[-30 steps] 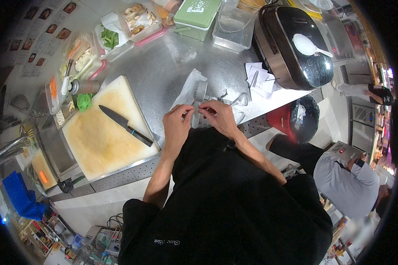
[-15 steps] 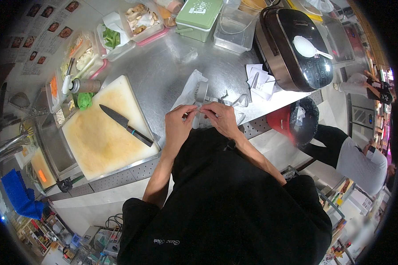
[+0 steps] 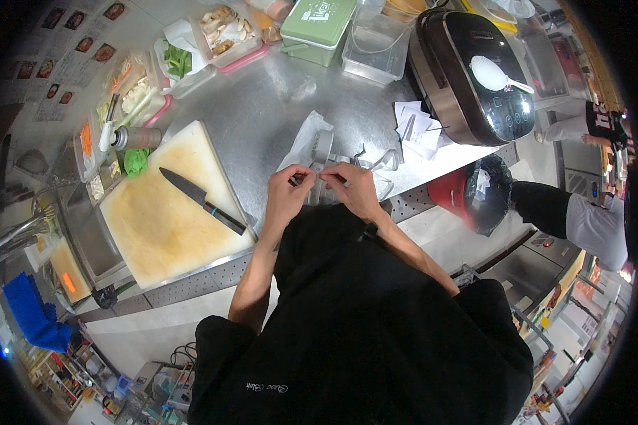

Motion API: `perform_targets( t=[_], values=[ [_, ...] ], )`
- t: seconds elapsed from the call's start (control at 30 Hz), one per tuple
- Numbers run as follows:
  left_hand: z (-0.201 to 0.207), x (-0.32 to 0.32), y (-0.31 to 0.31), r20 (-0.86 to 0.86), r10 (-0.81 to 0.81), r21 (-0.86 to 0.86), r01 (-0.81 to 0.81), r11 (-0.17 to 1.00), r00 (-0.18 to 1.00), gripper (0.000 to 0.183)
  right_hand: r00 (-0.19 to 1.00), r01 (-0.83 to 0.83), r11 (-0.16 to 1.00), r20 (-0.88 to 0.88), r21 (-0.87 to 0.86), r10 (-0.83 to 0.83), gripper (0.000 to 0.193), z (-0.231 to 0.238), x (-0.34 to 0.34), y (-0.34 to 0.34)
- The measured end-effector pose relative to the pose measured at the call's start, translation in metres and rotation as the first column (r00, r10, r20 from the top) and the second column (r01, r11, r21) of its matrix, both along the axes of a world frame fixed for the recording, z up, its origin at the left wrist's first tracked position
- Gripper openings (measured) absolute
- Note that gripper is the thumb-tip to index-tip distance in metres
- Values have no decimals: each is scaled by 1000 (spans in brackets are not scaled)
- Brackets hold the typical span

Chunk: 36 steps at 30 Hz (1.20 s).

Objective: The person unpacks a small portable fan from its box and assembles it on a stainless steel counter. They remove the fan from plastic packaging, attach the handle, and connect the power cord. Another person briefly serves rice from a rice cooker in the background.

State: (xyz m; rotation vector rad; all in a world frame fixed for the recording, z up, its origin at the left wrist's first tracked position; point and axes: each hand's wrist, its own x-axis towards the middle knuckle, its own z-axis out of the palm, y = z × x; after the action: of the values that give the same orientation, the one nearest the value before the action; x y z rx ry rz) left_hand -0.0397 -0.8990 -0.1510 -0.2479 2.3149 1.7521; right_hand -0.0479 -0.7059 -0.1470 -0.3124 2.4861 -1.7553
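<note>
Above the near edge of the steel counter (image 3: 262, 106), my left hand (image 3: 288, 193) and my right hand (image 3: 352, 190) meet with fingertips pinched close together. What they pinch is too small to make out; a thin pale strip or bit of clear plastic seems to lie between them. Just beyond the fingertips stands a grey-white ring-shaped piece (image 3: 322, 146), perhaps a roll of tape. A crumpled translucent plastic sheet (image 3: 306, 140) lies under and beside it. More crumpled clear plastic (image 3: 384, 161) rests right of my right hand.
To the left, a knife (image 3: 191, 193) lies on a white cutting board (image 3: 145, 234). Food tubs (image 3: 227, 32), a green box (image 3: 319, 28) and a clear container (image 3: 376, 53) line the back. A rice cooker (image 3: 468, 78), paper slips (image 3: 420, 131) and a bin (image 3: 457, 195) are right. Another person (image 3: 595, 230) stands beyond.
My hands stay pinched at nearly the same spot, the left shifting very slightly right. The person at the right has moved farther right, and another person in the far background has shifted.
</note>
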Motion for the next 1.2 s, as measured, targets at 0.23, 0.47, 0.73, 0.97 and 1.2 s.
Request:
perform_targets(
  t=[0.23,0.47,0.73,0.97,1.2],
  values=[
    [-26,-8,5,-102,9,-236,-33,971,995,14,996,-22,996,93,88,14,12,-17,-4,6],
    [-24,-11,20,-210,-84,-480,-28,877,974,8,992,11,993,121,122,-26,12,-27,-5,10],
    [-16,-12,28,-232,-190,-611,9,792,954,6,993,13,990,116,143,-30,14,-38,-5,11],
    [-10,-12,32,-222,-216,-653,19,757,951,8,991,-37,959,133,281,-1,15,-48,-4,10],
    [-9,-9,36,-184,-287,-714,72,697,940,9,985,-54,964,171,260,9,24,-39,-6,6]
  ],
)
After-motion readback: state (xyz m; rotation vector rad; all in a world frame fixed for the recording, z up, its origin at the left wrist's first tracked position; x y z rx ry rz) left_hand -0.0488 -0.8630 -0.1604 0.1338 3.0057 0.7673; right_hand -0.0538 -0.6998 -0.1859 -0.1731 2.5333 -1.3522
